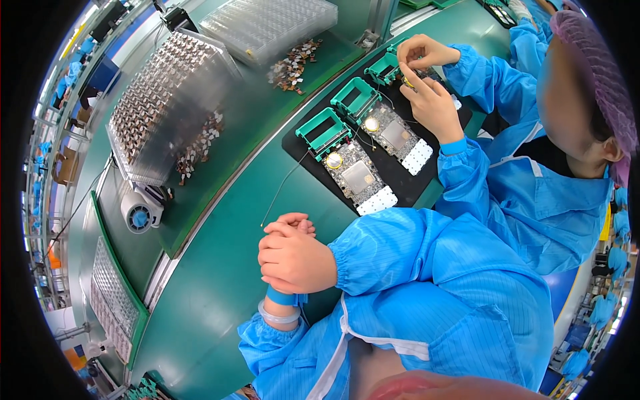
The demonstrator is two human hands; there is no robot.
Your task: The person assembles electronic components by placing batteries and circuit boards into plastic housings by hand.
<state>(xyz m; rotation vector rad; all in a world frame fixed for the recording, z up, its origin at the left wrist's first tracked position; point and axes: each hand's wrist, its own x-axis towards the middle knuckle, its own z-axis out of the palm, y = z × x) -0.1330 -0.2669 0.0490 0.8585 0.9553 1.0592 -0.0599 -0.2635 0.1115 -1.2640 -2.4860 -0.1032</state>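
Hands together here, and the right hand (300, 261) lies over the left hand (293, 219), its fingers curled around it; the left is mostly covered, a few fingertips peeking out beyond, and how the rest of its fingers sit I cannot tell. A blue wrist strap (283, 297) and a clear bracelet (279, 316) circle the left wrist, just behind those fingers. Right beside the fingertips, on the far side, comes the loose end of a thin wire (283, 184), running away from them up to a green frame (328, 140). That frame is joined to the nearest circuit board (347, 190), ahead and to the right of the fingers, apart from them on a black mat (320, 170). Farther along the same line, a second board (397, 137) with its own green frame! And beyond that, well apart from the clasped fingers, a co-worker's two hands (430, 100) meet over a third frame. Out to the left of the fingers, across the green worktable (213, 287), sits a white fan (140, 212), with a filled clear tray (160, 100) farther ahead.
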